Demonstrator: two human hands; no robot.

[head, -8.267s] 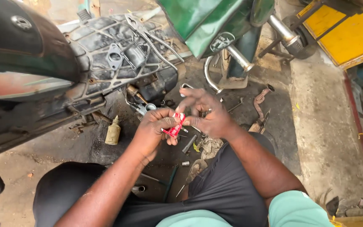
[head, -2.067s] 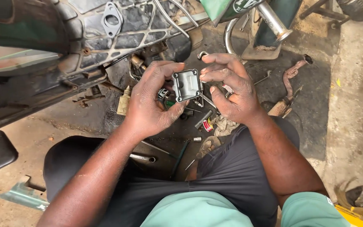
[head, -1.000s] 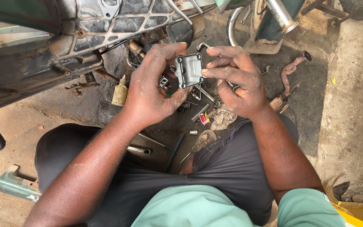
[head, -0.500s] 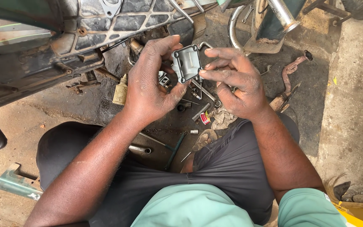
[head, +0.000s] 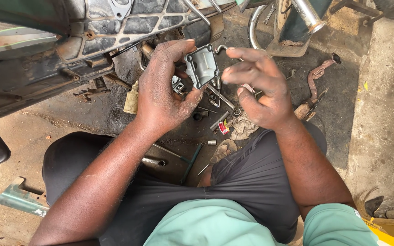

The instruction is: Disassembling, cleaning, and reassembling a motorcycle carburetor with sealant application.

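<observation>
My left hand [head: 167, 89] grips a small grey square metal cover [head: 201, 66] with bolt holes at its corners, held up by thumb and fingers in front of me. My right hand [head: 261, 86] hovers just to the right of the cover, fingers spread and slightly curled, holding nothing and not touching it. Under both hands, small tools and bolts [head: 217, 102] lie on the dark oily ground.
A motorbike's underside and engine casing [head: 83, 41] fills the upper left. A chrome exhaust and stand [head: 297, 23] sit at the top. A small yellowish bottle [head: 132, 98], a rag [head: 242, 125], a long tool [head: 190, 161] and a rusty lever [head: 313, 86] lie around my knees.
My right hand has let go of the grey cover and moved off to the right with fingers spread. The left hand keeps the cover, tilted a little more upright.
</observation>
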